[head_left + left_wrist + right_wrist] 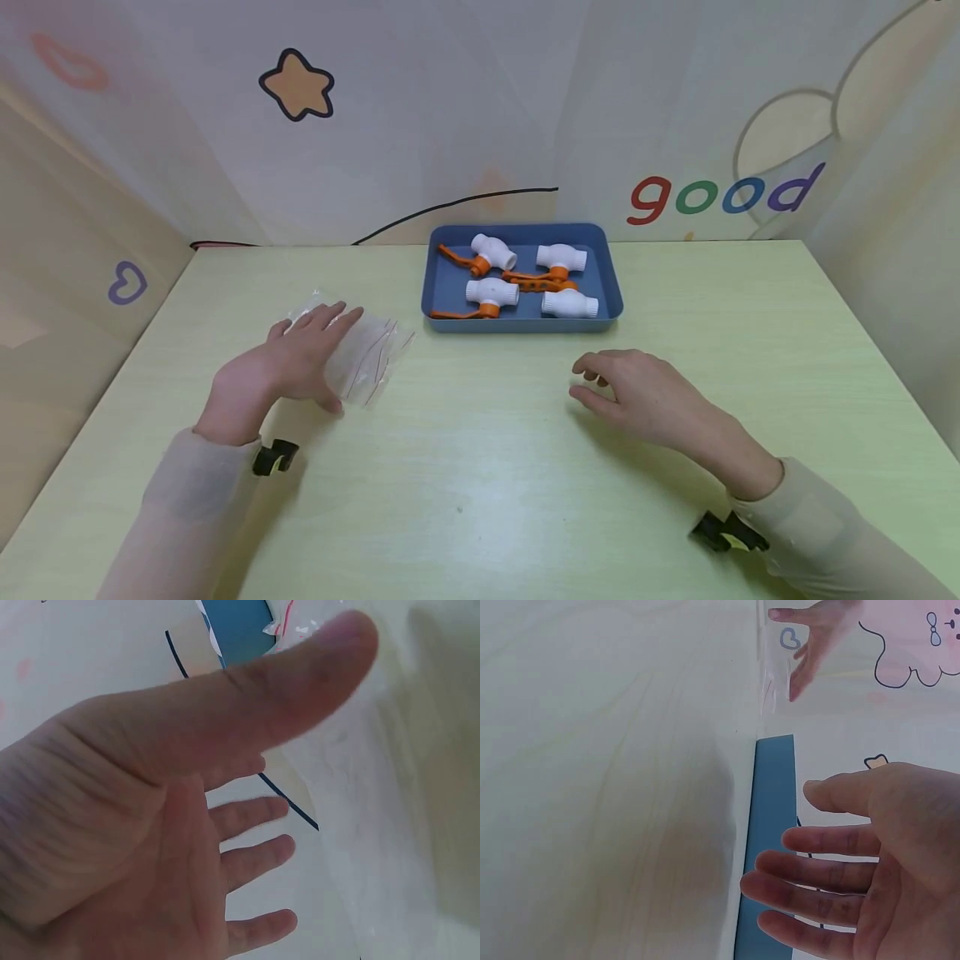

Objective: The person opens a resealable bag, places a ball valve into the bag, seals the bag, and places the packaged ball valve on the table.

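Note:
My left hand spreads its fingers over a stack of clear plastic zip bags on the left of the table. In the left wrist view the thumb stretches out above the bags' edge, and nothing is in the palm. My right hand hovers over the table at the right with fingers loosely bent, holding nothing. A blue tray stands at the back, holding several white ball valves with orange lever handles.
The pale wooden table meets a printed curtain along its back edge. Black clips are fastened at both sleeve cuffs.

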Tool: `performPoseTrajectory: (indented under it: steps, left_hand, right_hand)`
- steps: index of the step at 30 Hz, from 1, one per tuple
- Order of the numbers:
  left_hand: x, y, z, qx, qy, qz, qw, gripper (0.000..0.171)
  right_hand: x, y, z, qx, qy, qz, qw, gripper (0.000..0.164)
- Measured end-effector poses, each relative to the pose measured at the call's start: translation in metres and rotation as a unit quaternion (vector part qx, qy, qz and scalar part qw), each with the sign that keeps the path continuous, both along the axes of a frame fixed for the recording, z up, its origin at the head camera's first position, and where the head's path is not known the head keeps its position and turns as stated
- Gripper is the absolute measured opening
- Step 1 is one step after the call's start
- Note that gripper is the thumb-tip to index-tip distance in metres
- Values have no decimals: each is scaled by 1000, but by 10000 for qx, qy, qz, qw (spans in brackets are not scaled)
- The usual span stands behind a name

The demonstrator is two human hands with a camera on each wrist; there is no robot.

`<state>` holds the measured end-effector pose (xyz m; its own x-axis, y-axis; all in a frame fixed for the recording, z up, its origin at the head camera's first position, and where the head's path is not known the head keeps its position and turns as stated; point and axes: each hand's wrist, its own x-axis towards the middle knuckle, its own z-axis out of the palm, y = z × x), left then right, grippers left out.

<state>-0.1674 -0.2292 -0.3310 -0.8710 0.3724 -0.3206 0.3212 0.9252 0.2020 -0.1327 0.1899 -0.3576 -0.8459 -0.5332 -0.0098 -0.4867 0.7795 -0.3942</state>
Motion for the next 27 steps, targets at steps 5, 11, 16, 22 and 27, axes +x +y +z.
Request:
performPoseTrajectory:
  steps: [5, 11, 16, 22, 27]
  left_hand:
    - [-7, 1, -1, 18, -111, -173, 9998, 126]
    - [-11, 2, -5, 124, -270, -242, 9993, 122]
    - [-12, 2, -9, 166, -175, -229, 9994, 115]
    - [-11, 1, -10, 323, 98, -289, 9990, 108]
    - [-10, 3, -8, 388, 238, -293, 9985, 104]
  right_hand:
    - [0, 0, 0, -2, -8, -7, 10000, 22]
    - [0, 0, 0, 14, -3, 11, 10000, 22]
    - [0, 1, -1, 1, 22, 30, 10000, 21]
    - [0, 1, -2, 2, 55, 19, 10000, 21]
    - [0, 1, -3, -18, 58, 32, 10000, 21]
